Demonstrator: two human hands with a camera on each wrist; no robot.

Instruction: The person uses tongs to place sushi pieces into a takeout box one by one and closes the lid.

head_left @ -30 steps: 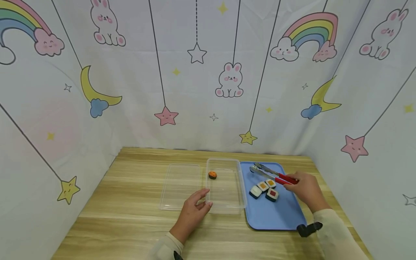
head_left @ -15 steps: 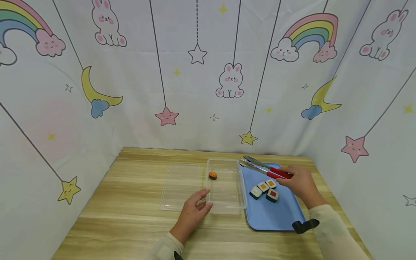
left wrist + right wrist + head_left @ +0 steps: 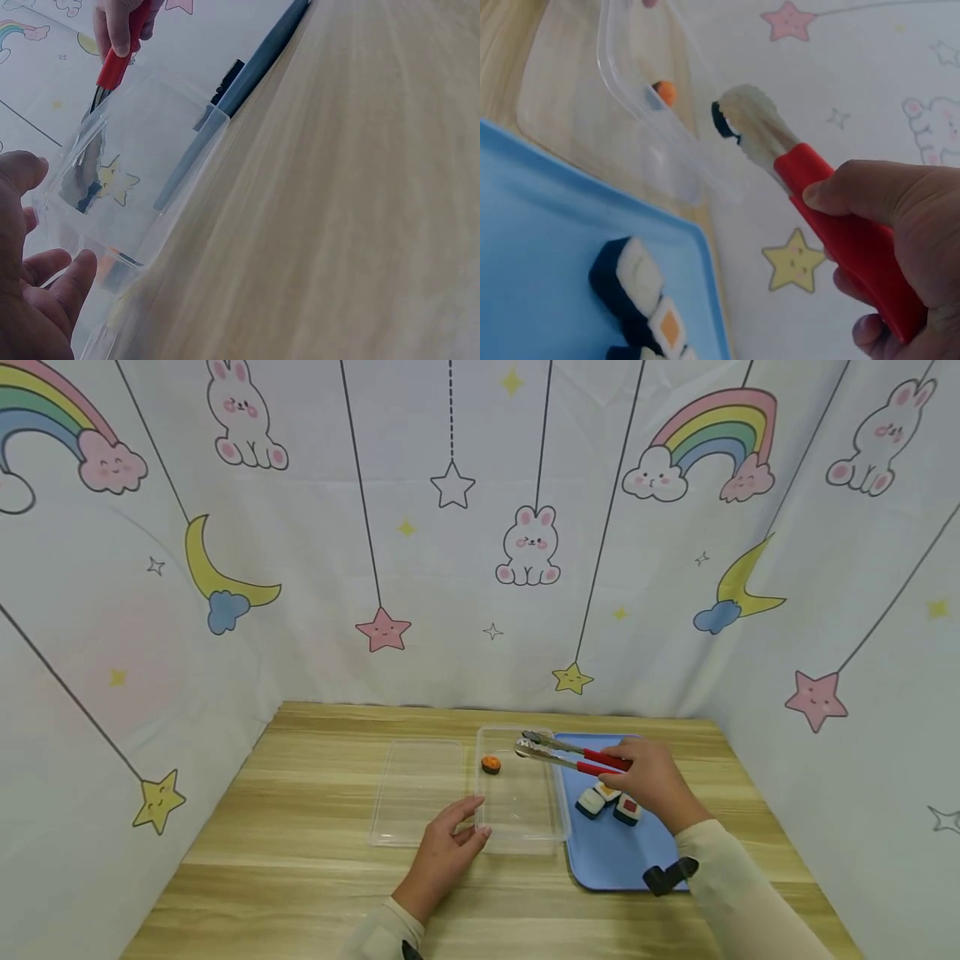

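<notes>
My right hand (image 3: 648, 781) grips red-handled metal tongs (image 3: 577, 760) whose tips hang over the far end of a clear plastic container (image 3: 558, 793). The right wrist view shows a small dark sushi piece (image 3: 722, 120) pinched between the tong tips. One orange-topped sushi piece (image 3: 491, 764) lies inside the container. My left hand (image 3: 446, 847) rests with straight fingers against the container's front left corner. Three sushi pieces (image 3: 592, 802) show on the blue tray (image 3: 622, 860), partly hidden under my right hand.
A clear lid (image 3: 420, 789) lies flat on the wooden table (image 3: 300, 860), touching the container's left side. The tray sits right of the container. A printed cloth backdrop (image 3: 480, 568) closes in the table at the back and on both sides.
My right hand has carried the tongs leftward, from above the blue tray to above the container. The left hand has stayed at the container's corner.
</notes>
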